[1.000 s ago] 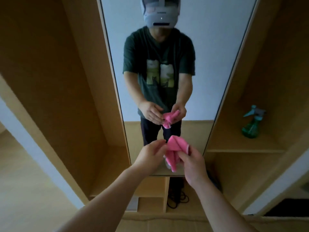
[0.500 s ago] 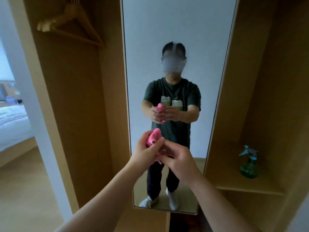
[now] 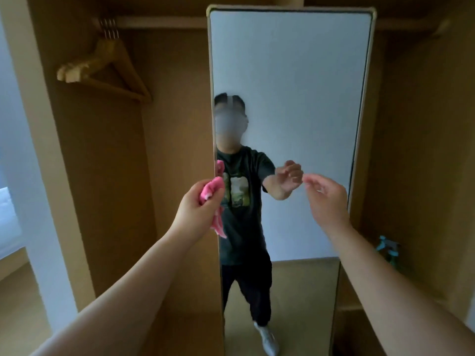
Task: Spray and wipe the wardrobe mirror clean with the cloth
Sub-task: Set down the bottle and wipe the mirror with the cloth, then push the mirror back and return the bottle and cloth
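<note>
Here left hand (image 3: 196, 206) bunches cloth (image 3: 211, 192) at mirror (image 3: 290, 98) edge.

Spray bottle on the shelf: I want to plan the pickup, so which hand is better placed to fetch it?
Probably the right hand: it is open and empty, on the same side as the spray bottle. The left hand is closed on the pink cloth at the mirror's far edge.
</note>
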`<state>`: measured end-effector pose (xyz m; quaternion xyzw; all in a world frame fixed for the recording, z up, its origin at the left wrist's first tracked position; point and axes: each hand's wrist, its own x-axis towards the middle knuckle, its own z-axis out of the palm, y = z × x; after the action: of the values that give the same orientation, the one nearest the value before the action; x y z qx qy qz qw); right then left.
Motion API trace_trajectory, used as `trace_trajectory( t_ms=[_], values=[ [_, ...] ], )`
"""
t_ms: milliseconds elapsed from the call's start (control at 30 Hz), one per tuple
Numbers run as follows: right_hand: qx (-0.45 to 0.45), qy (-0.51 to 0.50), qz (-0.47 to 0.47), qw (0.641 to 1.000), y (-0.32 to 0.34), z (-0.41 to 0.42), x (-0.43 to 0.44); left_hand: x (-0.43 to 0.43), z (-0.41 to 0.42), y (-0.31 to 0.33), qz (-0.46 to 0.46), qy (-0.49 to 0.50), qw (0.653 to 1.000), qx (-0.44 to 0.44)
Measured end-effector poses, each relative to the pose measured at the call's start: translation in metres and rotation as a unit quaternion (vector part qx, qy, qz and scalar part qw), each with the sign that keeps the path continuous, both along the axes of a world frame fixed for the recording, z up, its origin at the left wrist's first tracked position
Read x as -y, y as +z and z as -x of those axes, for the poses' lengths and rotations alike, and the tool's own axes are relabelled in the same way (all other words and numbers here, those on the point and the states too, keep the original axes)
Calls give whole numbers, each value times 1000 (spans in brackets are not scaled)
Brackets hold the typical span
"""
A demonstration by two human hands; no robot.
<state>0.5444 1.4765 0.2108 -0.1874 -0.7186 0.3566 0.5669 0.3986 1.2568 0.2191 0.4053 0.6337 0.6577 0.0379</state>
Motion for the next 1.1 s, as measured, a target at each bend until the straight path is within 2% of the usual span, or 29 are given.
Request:
trace_trajectory(
  t_ms=[200,300,467,667,767,1000,1100],
  values=[
    [-6,-176,-11,984,19,-9,-46,-4,26,18,11,-21,999,-36],
    [28,-221,32,974,24,-17,-61,-9,27,18,-5,-26,999,-45],
    [56,-169,92,980,24,-13,-80,-20,26,19,-21,-17,999,-46],
    [21,-123,116,985,25,-7,-93,-20,30,22,-24,-4,999,-46],
    [11,-141,121,983,19,-10,-95,-20,30,24,-25,1,999,-48],
    [-40,-150,33,987,0,-36,-57,-24,31,23,-17,-16,998,-57],
    [-49,-188,-46,980,-12,-43,-41,-25,28,24,-18,-46,997,-59]
  ],
)
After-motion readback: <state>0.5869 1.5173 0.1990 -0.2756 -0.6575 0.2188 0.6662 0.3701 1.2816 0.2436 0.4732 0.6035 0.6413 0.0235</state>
